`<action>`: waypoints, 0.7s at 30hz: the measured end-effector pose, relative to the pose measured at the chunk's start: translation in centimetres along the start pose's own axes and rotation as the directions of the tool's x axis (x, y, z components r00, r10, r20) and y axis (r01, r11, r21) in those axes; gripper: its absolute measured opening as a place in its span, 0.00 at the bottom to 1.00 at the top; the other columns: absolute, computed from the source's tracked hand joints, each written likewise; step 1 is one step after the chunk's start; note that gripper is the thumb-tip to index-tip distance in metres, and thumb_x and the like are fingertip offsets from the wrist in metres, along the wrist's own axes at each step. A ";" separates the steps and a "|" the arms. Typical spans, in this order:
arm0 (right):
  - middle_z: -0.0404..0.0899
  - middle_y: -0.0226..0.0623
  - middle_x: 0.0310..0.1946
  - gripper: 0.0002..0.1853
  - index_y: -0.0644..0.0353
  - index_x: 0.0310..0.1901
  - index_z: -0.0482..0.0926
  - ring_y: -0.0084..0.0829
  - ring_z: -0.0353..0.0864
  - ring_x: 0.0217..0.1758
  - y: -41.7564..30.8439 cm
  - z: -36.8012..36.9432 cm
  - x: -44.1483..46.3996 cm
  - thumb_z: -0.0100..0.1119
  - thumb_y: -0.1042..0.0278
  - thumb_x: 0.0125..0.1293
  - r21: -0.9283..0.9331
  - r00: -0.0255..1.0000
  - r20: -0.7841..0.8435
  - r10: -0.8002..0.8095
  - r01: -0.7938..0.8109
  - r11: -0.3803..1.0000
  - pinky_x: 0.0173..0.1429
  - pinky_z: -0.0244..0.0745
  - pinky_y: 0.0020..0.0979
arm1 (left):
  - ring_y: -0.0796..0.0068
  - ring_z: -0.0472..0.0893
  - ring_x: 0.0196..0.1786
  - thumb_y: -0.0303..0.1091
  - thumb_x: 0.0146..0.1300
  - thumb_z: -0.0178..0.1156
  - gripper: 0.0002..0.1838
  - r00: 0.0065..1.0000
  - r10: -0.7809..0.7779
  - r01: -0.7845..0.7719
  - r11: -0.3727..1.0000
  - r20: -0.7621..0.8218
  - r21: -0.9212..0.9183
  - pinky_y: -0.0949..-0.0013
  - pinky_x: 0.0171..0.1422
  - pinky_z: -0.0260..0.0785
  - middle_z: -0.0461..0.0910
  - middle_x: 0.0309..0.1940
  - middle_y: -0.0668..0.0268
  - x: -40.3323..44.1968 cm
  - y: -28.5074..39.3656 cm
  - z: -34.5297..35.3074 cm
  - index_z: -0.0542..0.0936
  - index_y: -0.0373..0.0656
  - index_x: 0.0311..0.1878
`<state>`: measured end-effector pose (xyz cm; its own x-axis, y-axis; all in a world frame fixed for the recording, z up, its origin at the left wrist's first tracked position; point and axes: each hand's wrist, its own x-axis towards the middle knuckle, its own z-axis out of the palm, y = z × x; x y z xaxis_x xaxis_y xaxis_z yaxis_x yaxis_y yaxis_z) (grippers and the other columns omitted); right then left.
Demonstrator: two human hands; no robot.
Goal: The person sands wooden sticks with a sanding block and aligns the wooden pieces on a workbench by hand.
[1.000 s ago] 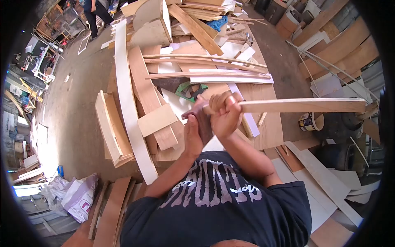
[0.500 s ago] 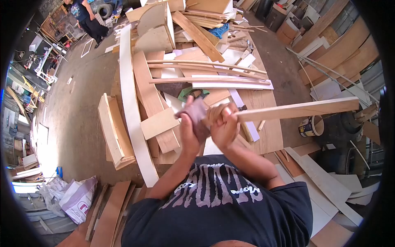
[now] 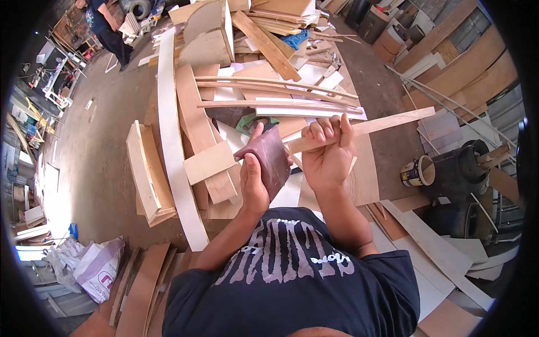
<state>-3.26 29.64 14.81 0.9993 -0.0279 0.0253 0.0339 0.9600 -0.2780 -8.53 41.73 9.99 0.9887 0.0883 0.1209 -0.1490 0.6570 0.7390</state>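
My left hand (image 3: 255, 188) is closed around a folded sheet of dark reddish-brown sandpaper (image 3: 270, 163), thumb on its near face. To its right, my right hand (image 3: 330, 160) grips a narrow, pale wooden strip (image 3: 396, 119), fingers curled over it and palm side visible. The strip points out to the right and slightly up. Its left end comes up to the sandpaper's right edge; whether the sandpaper wraps around that end I cannot tell. Both hands are held above the wood-covered table, in front of my chest.
Boards and offcuts cover the table (image 3: 366, 185), with a green-and-black tool (image 3: 252, 123) among them. A long white board (image 3: 171, 140) and a shallow wooden box (image 3: 149, 174) lie left. A bucket (image 3: 418, 171) stands right. Another person (image 3: 104, 25) stands far left.
The wooden strip's far end has shifted left and upward. My right hand has turned and its fingers have loosened somewhat. The sandpaper has tilted, showing more of its face.
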 end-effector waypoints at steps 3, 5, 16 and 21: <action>0.66 0.29 0.32 0.21 0.52 0.33 0.66 0.27 0.68 0.36 0.2 -0.6 0.0 0.43 0.46 0.81 -0.193 0.996 -0.077 -0.034 0.018 0.981 0.44 0.65 0.29 | 0.65 0.80 0.51 0.68 0.74 0.41 0.46 0.999 -0.034 0.032 0.996 -0.021 -0.080 0.62 0.59 0.74 0.73 0.60 0.56 0.0 0.4 0.3 0.49 0.41 0.81; 0.67 0.31 0.34 0.22 0.52 0.34 0.67 0.29 0.69 0.39 0.3 -1.7 0.0 0.42 0.43 0.81 -0.325 0.997 -0.050 -0.063 0.043 0.945 0.46 0.66 0.30 | 0.62 0.80 0.52 0.68 0.75 0.39 0.44 0.998 -0.053 0.055 0.995 0.021 -0.087 0.58 0.59 0.74 0.73 0.62 0.57 -0.1 0.2 -0.8 0.49 0.45 0.81; 0.77 0.42 0.37 0.21 0.61 0.37 0.74 0.23 0.69 0.27 -0.5 -5.4 -0.7 0.46 0.50 0.81 -0.646 0.904 0.379 0.199 0.104 0.756 0.29 0.66 0.23 | 0.57 0.82 0.53 0.67 0.76 0.34 0.40 0.978 -0.165 0.204 0.895 0.131 -0.397 0.50 0.61 0.76 0.73 0.65 0.58 -0.4 1.6 -1.4 0.53 0.49 0.80; 0.78 0.45 0.38 0.22 0.64 0.36 0.76 0.28 0.76 0.27 -0.5 -4.7 0.1 0.48 0.51 0.80 -0.597 0.932 0.350 0.096 0.143 0.790 0.26 0.71 0.25 | 0.59 0.79 0.58 0.69 0.74 0.36 0.41 0.949 -0.188 0.271 0.898 0.253 -0.348 0.52 0.57 0.76 0.72 0.64 0.59 -1.3 0.8 -2.3 0.54 0.51 0.80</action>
<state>-3.05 27.88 10.38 0.9286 0.1639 0.3330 0.1791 0.5879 -0.7889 -9.89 43.82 8.88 0.9627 -0.2292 0.1438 0.1386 0.8741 0.4655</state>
